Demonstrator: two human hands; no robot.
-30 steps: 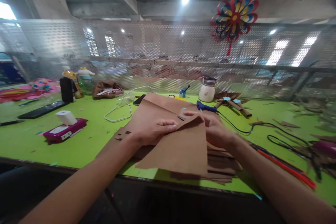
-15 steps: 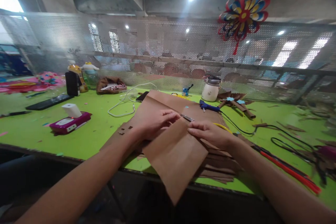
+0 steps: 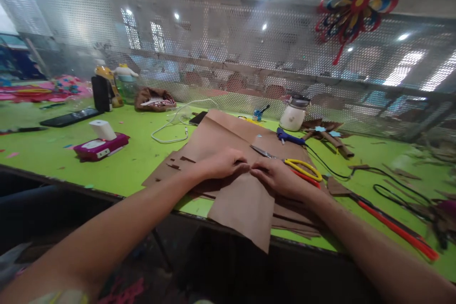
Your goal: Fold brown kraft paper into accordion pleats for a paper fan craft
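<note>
A loose piece of brown paper (image 3: 245, 209) hangs partly over the front edge of the green table, its upper edge pinched by both hands. My left hand (image 3: 230, 164) is closed on that edge from the left. Close beside it, almost touching, my right hand (image 3: 269, 173) is closed on the same edge, thumb and fingertips together. Underneath and behind lie larger brown paper sheets (image 3: 217, 137), with more stacked under my right forearm. Scissors (image 3: 302, 169) with yellow and red handles rest on the sheets just past my right hand, blades pointing left.
A blue glue gun (image 3: 290, 137) with a black cord lies right of the sheets. Behind it stands a white jar (image 3: 294, 113). A red-handled tool (image 3: 395, 228) lies at right. On the left are a purple power strip (image 3: 103, 147), a white cable (image 3: 162, 140) and a phone (image 3: 71, 118).
Both hands have drawn closer together along the paper's top edge. The paper has turned so its lower corner points more to the right. The view has tilted down, showing more of the scissors.
</note>
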